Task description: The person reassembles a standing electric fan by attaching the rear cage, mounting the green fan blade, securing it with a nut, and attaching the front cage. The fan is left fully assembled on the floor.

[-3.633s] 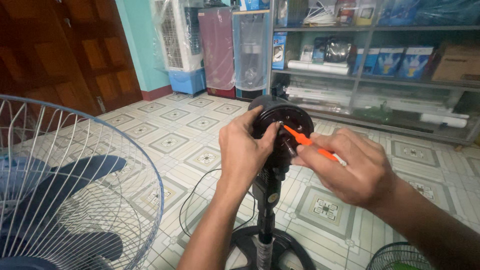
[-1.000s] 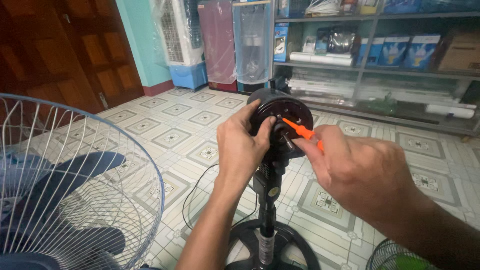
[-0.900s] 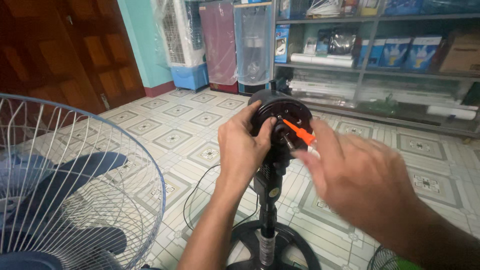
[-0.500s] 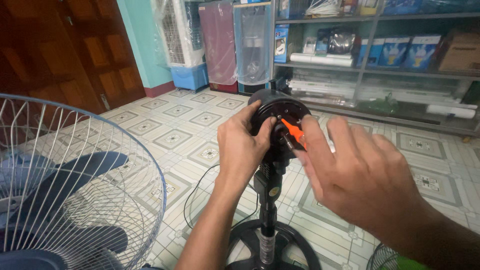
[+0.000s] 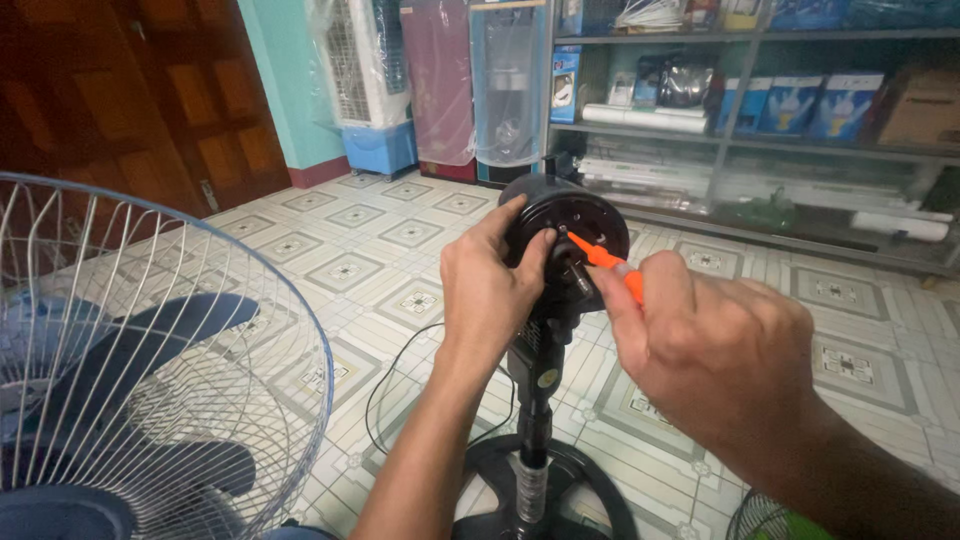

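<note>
Holding the black fan motor housing (image 5: pixel 560 225) atop its stand pole (image 5: pixel 535 400), left hand (image 5: pixel 490 290) was wrapped round the housing's left side, grip pressed against it, thumb near the shaft at the front; right hand (image 5: pixel 715 355) had its grip pinched on an orange-handled screwdriver (image 5: pixel 605 265), tip set against the housing face just beside the shaft; housing sat at the middle of the view, above the round black base (image 5: pixel 545 490) on the tiled floor (image 5: pixel 350 270); black cable (image 5: pixel 400 400) looped on the floor beside the base; wire fan guard (image 5: pixel 150 350) with blue blades (image 5: pixel 110 370) inside it stood at left, well apart from the hands; shelves (image 5: pixel 760 140) behind held blue boxes (image 5: pixel 790 100), a brown carton (image 5: pixel 925 105) and white tubes (image 5: pixel 635 115); contents of the boxes could not be told.
</note>
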